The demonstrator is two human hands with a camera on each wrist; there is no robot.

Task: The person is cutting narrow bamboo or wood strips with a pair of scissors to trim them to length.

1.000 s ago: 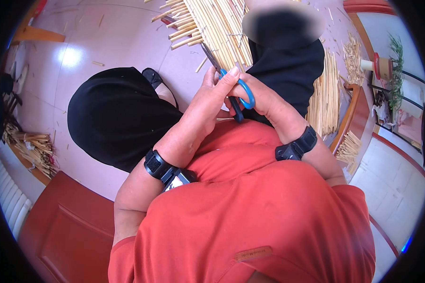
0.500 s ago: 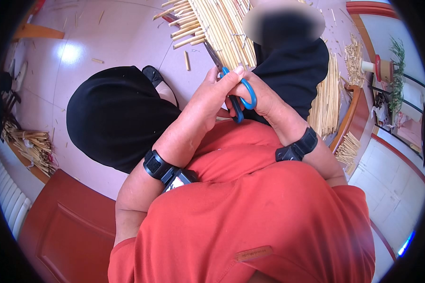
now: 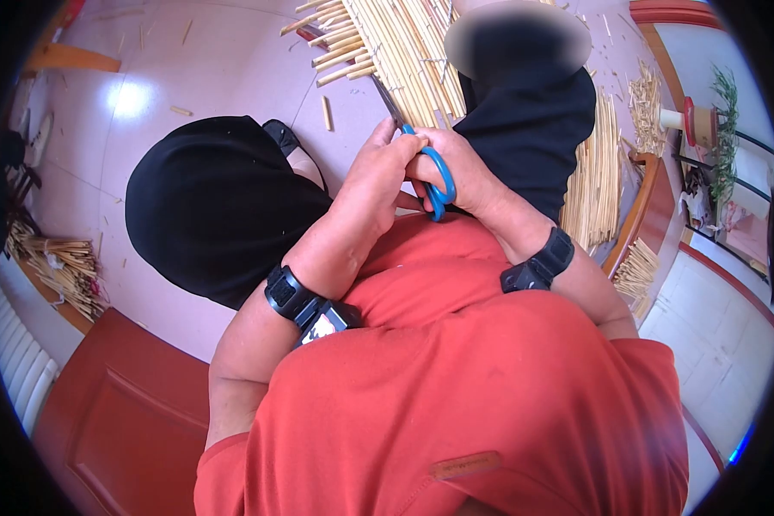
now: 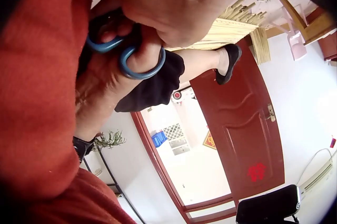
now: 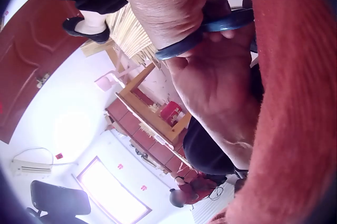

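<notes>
Blue-handled scissors (image 3: pixel 439 176) point away from the body, their dark blades along the near edge of a mat of tied reeds (image 3: pixel 404 64). My right hand (image 3: pixel 466 166) grips the handles, with the thumb in one loop and fingers in the other, as the left wrist view shows. From the other side my left hand (image 3: pixel 371 168) closes over the scissors near the pivot, its thumb lying across the handle side against the right hand. Its other fingers are partly hidden beneath. On the floor left of the mat lies a short cut reed piece (image 3: pixel 326 113).
More bundled reeds (image 3: pixel 590 181) lie on the right, and another bundle (image 3: pixel 64 271) at the far left. A black-clad knee (image 3: pixel 219 202) is on each side of the hands. A red-brown panel (image 3: pixel 129 400) stands lower left. Reed scraps dot the tiled floor.
A short reed piece has come away near the blades and moved left across the floor. The scissor loops have drawn closer together, and the left thumb has shifted slightly back.
</notes>
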